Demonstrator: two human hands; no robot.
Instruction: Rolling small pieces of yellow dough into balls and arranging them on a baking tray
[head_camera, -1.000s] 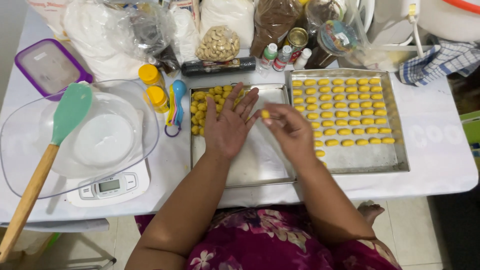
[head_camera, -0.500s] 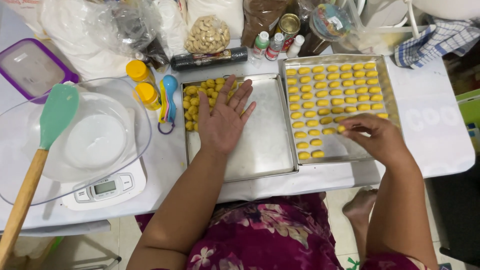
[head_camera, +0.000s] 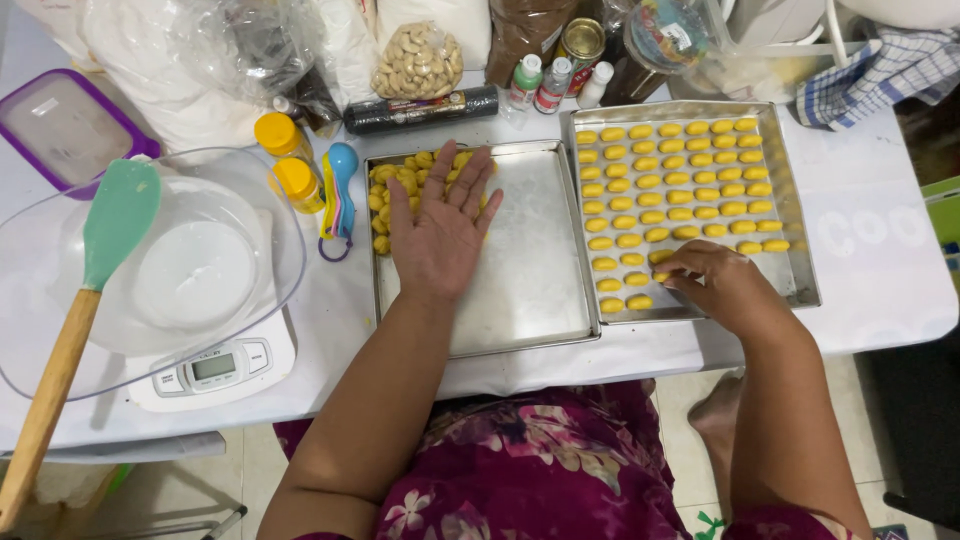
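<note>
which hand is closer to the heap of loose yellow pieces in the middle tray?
Left. The left hand lies flat on the heap of yellow pieces in the middle tray. The right hand is apart, at the front rows of the right tray.

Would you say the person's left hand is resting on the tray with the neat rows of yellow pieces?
No, the left hand lies flat on the other tray, over loose yellow pieces.
</note>
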